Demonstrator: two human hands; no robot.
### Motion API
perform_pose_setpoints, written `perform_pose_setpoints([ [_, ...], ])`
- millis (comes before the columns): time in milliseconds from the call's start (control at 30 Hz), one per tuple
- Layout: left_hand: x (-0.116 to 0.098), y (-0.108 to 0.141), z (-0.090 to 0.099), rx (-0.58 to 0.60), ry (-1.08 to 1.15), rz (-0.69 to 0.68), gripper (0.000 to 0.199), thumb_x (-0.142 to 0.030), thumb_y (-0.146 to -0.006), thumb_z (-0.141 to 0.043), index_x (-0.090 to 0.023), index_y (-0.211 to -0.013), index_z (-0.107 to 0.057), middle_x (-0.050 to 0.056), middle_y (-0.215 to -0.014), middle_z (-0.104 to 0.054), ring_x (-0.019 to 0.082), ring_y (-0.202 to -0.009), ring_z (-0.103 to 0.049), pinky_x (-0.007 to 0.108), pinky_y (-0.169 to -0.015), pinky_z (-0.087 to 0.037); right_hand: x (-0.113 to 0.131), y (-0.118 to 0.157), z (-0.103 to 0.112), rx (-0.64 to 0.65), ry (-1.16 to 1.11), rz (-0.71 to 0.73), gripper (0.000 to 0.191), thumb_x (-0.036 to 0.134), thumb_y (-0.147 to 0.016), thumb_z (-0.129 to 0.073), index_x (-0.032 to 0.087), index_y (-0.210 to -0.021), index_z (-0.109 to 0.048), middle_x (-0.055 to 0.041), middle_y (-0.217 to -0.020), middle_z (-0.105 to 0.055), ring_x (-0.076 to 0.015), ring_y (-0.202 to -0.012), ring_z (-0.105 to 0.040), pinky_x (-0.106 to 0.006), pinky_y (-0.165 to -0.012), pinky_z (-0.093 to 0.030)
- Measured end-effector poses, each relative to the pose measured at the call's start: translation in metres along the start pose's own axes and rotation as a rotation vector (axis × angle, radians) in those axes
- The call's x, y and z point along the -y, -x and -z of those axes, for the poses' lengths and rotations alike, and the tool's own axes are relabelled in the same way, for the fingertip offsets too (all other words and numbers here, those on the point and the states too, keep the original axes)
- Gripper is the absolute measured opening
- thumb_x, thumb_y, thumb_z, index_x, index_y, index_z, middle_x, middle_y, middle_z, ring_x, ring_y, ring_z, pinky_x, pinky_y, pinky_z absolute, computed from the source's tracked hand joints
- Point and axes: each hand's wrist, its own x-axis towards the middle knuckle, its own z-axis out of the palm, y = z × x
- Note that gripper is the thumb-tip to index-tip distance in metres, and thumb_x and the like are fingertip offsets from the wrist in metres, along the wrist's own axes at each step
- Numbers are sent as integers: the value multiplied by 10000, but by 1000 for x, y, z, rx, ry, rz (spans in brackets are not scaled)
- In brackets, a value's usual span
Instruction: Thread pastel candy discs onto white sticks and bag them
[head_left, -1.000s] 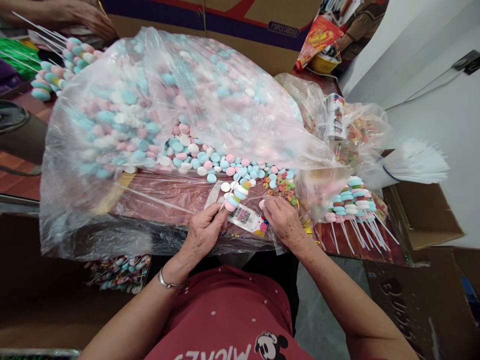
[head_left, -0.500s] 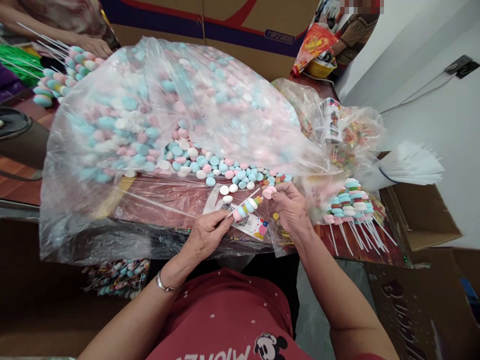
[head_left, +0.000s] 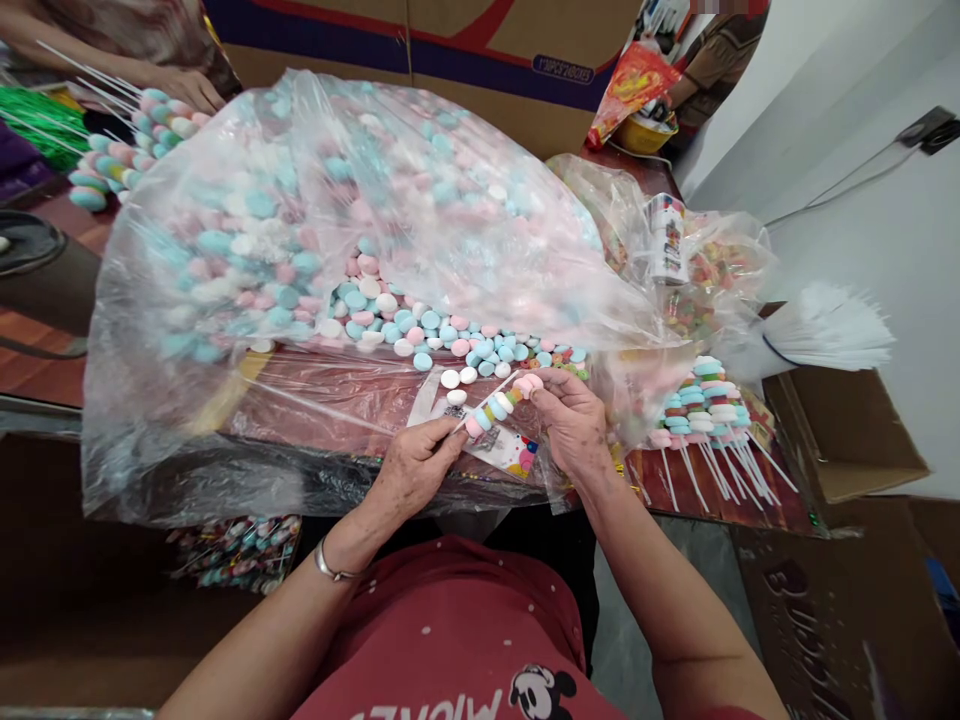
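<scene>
My left hand [head_left: 420,462] is closed around the lower end of a candy skewer [head_left: 495,405], which slants up to the right with pink, blue, yellow, white and green pieces on it. At its upper end, my right hand [head_left: 570,420] pinches a pink marshmallow [head_left: 528,385] against the other pieces. Whether the stick passes through that marshmallow I cannot tell. A second thin white stick end shows just behind the skewer. Three white marshmallows [head_left: 456,397] lie close by, beside a printed card [head_left: 504,450] under the skewer.
A big clear bag [head_left: 450,230] of pink, blue and white marshmallows covers much of the table. Finished skewers [head_left: 705,410] lie at the right, near a bundle of white sticks [head_left: 832,330] over a cardboard box [head_left: 847,430]. A co-worker's hand [head_left: 191,88] is at the upper left.
My right hand has moved slightly left, bringing the pink marshmallow from just off the skewer's upper end to against it. My left hand keeps its hold.
</scene>
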Motion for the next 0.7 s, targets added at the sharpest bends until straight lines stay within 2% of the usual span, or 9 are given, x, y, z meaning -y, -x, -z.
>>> perform_pose_setpoints([
  [100,0,1,-1,-15,-9,-4,258,-321,-892,-538,-151,-808,-713,-53,-567,-470,94,-547,-411,201,-536,-328,-2,2,3,35,98,75,191,294,-708,-809,249,-888,-766,11,-884,-776,-137,-809,-698,-283,-800,-571],
  [367,1,3,-3,-37,-20,-58,274,-311,-907,-504,-155,-734,-646,-44,-565,-465,99,-535,-431,206,-529,-330,-9,2,12,165,307,148,255,369,-823,-709,249,-1042,-758,-9,-1033,-773,-171,-917,-722,-340,-902,-579],
  [567,2,3,-4,-37,5,-59,277,-310,-907,-502,-168,-692,-602,-46,-554,-459,99,-523,-426,210,-522,-327,-6,1,15,222,583,356,251,292,-875,-633,291,-1098,-748,7,-1133,-749,-192,-1039,-710,-349,-981,-555],
  [700,0,2,-5,-54,26,-40,290,-302,-905,-500,-173,-655,-569,-48,-543,-462,96,-511,-421,211,-516,-323,-8,3,12,256,623,388,270,263,-894,-599,295,-1123,-740,12,-1130,-749,-186,-1041,-714,-327,-968,-564],
])
